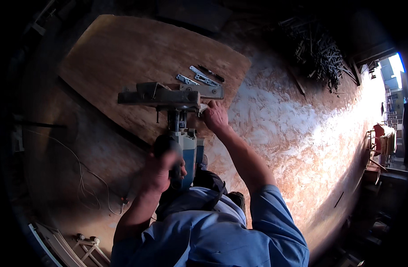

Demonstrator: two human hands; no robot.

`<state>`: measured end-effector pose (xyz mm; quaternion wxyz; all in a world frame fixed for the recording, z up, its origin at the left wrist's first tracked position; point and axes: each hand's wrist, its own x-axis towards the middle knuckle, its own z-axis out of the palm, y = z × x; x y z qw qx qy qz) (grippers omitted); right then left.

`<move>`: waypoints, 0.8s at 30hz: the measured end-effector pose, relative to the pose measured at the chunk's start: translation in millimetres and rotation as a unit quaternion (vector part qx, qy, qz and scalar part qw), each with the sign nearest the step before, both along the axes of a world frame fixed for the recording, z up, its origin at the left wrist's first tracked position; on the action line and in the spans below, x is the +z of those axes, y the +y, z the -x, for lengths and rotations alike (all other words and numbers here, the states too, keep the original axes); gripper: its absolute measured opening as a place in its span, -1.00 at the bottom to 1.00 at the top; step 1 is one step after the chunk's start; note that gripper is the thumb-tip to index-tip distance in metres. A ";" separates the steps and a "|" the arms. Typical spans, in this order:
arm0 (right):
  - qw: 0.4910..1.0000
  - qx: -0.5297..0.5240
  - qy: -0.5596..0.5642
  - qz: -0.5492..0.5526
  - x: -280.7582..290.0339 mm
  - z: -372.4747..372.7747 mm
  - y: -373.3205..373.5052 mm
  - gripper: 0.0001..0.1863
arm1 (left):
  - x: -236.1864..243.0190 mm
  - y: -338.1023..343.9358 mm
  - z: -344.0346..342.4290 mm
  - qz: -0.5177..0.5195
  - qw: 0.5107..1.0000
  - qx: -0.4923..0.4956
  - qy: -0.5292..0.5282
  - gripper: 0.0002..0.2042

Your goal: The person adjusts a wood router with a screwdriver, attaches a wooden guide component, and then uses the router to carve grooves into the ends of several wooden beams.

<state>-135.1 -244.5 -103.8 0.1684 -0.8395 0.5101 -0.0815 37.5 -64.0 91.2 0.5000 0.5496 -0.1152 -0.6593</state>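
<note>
My left hand (161, 171) grips the dark handle of a blue and grey power drill (182, 149), which points away from me into a short wooden block (159, 96). That block lies on a large plywood sheet (123, 49). My right hand (215, 116) rests at the right end of the block, pressing against it, just below a flat metal plate (208, 91). Several small metal hinges (204, 79) lie on the sheet right behind the block.
The floor (297, 133) to the right is covered in wood shavings and sawdust. A dark heap of metal scraps (319, 53) sits at the far right. A thin white cord (86, 173) runs across the floor at left. Pale wooden pieces (86, 247) lie at lower left.
</note>
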 end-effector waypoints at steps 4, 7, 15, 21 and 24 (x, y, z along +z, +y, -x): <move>0.991 -0.023 -0.006 -0.132 25.7 -7.5 7.8 -0.53 | -0.3 1.5 -1.4 0.009 1.000 0.010 -0.012 -0.65; 0.960 -0.152 -0.118 -0.205 0.5 44.1 26.7 -0.52 | -4.1 1.4 0.0 0.030 1.000 0.004 -0.006 -0.60; 0.729 -0.259 -0.620 -0.135 119.3 102.2 53.5 -0.75 | -0.6 2.9 3.9 0.063 0.998 -0.002 -0.009 -0.60; 0.664 -0.027 -0.733 -0.145 278.3 68.1 39.8 -0.72 | 4.5 -5.2 12.4 0.070 0.997 -0.001 -0.039 -0.65; 0.713 0.008 -0.691 -0.118 308.0 60.3 40.8 -0.74 | 7.0 -4.7 16.1 0.077 0.996 -0.006 -0.037 -0.65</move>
